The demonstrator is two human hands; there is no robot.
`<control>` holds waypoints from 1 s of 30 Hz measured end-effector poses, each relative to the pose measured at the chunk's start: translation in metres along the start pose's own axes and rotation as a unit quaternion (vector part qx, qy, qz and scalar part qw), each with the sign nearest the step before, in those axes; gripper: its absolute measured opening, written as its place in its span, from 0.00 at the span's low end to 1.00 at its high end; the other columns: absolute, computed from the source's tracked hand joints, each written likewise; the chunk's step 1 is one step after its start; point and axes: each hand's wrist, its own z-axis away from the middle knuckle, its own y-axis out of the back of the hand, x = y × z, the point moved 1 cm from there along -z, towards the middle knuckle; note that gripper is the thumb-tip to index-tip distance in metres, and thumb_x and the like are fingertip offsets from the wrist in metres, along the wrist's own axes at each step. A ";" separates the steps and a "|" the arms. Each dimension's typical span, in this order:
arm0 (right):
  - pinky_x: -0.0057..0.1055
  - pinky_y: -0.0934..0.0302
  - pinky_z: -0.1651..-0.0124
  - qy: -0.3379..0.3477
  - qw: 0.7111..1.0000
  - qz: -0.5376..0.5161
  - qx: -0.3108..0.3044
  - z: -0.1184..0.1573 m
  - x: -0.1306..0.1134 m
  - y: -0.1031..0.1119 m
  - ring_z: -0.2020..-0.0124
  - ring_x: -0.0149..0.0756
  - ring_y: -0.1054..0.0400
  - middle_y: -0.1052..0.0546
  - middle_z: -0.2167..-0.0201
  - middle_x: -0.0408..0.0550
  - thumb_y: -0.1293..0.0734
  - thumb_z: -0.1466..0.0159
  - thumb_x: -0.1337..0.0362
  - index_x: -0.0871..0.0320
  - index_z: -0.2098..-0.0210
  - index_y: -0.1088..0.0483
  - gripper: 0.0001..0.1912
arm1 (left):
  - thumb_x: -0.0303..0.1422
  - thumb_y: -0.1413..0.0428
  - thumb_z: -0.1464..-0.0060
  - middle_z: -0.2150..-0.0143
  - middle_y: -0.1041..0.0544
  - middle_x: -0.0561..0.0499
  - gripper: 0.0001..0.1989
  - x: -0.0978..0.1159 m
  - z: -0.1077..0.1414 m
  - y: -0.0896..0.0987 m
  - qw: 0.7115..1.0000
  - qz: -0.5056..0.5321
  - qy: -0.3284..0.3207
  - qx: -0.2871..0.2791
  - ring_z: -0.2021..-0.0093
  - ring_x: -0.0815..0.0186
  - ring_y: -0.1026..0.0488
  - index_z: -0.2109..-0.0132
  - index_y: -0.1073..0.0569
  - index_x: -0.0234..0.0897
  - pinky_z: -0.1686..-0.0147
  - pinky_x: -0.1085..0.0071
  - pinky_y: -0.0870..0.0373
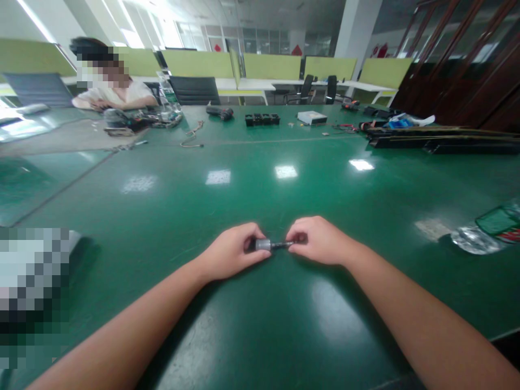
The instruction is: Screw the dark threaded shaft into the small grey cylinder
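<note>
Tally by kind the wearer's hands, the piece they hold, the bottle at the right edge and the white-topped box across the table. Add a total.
Left hand and right hand: 2
Grey cylinder with dark rod: 1
Bottle: 1
White-topped box: 1
Total: 5

Glossy green tabletop, light patches reflected in it, dark seam running diagonally at left. Far side, left to right: jumbled clutter, unclear in detail, tan cord, dark tool-like item, black block with several slots, pale flat box, thin red and black wires, long dark bars stacked. Nearer, clear-and-green bottle on its side at right edge, pixelated pale object at left edge.
</note>
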 end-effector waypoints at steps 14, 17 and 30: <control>0.27 0.42 0.66 -0.014 1.000 0.020 -0.018 0.005 0.005 0.010 0.69 0.30 0.33 0.23 0.69 0.44 0.28 0.42 0.66 0.57 0.65 0.22 0.05 | 0.46 0.41 0.43 0.68 0.28 0.54 0.15 0.000 0.000 0.001 1.000 0.000 0.002 -0.001 0.70 0.66 0.32 0.58 0.26 0.38 0.70 0.73 0.39; 0.27 0.41 0.65 -0.011 0.999 0.039 -0.027 0.008 0.007 0.017 0.68 0.31 0.33 0.24 0.66 0.45 0.28 0.42 0.67 0.57 0.65 0.22 0.05 | 0.46 0.41 0.43 0.69 0.28 0.54 0.15 0.000 0.000 0.001 1.000 0.000 0.003 -0.001 0.70 0.66 0.32 0.58 0.26 0.38 0.70 0.73 0.39; 0.26 0.42 0.66 -0.037 0.999 0.019 -0.019 0.007 0.006 0.019 0.69 0.29 0.33 0.25 0.69 0.44 0.28 0.43 0.68 0.57 0.66 0.23 0.04 | 0.46 0.42 0.43 0.69 0.27 0.54 0.16 0.000 0.000 0.000 1.000 -0.001 0.003 0.001 0.70 0.67 0.32 0.58 0.27 0.39 0.70 0.73 0.40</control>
